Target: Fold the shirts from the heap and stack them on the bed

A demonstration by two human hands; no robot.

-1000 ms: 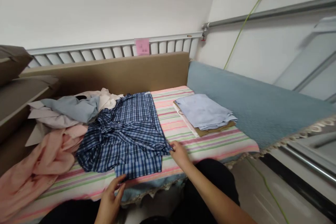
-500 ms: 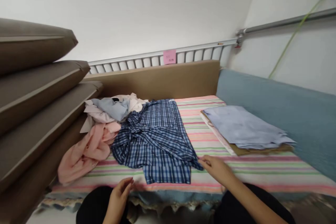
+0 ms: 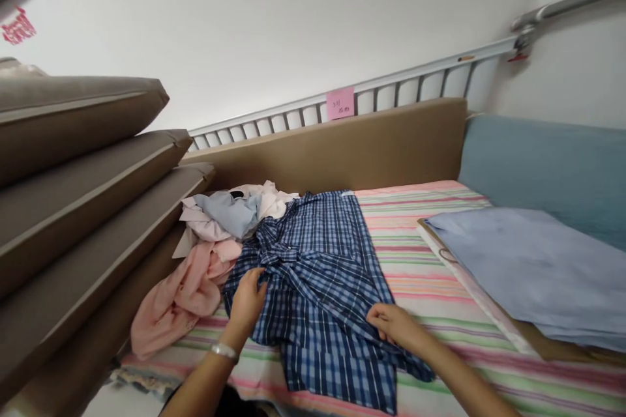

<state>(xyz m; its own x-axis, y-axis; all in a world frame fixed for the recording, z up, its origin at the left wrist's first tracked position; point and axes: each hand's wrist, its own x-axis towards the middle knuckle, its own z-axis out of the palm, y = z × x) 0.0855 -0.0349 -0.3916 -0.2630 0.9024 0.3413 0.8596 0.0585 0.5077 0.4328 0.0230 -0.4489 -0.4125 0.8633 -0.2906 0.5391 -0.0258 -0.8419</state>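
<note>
A blue plaid shirt (image 3: 337, 273) lies spread on the striped sheet, one sleeve folded across its front. My left hand (image 3: 248, 303), a silver bangle on its wrist, hovers over the shirt's left part near the collar. Its thumb and forefinger are a little apart, with no cloth visible between them. Low on the shirt's right side, my right hand (image 3: 394, 324) has its fingers closed on the fabric at the sleeve. Part of that grip is hidden behind the fingers.
Pink cloth (image 3: 183, 303) and crumpled pale garments (image 3: 229, 212) lie left of the shirt. Brown cushions (image 3: 98, 208) are stacked at far left. Folded light-blue clothing (image 3: 533, 267) rests at right. A brown padded board (image 3: 332, 153) and a blue one (image 3: 542, 166) edge the bed.
My left hand has moved up and forward from the bed's front edge to over the shirt. My right hand has shifted up along the sleeve from its end. The view has turned left.
</note>
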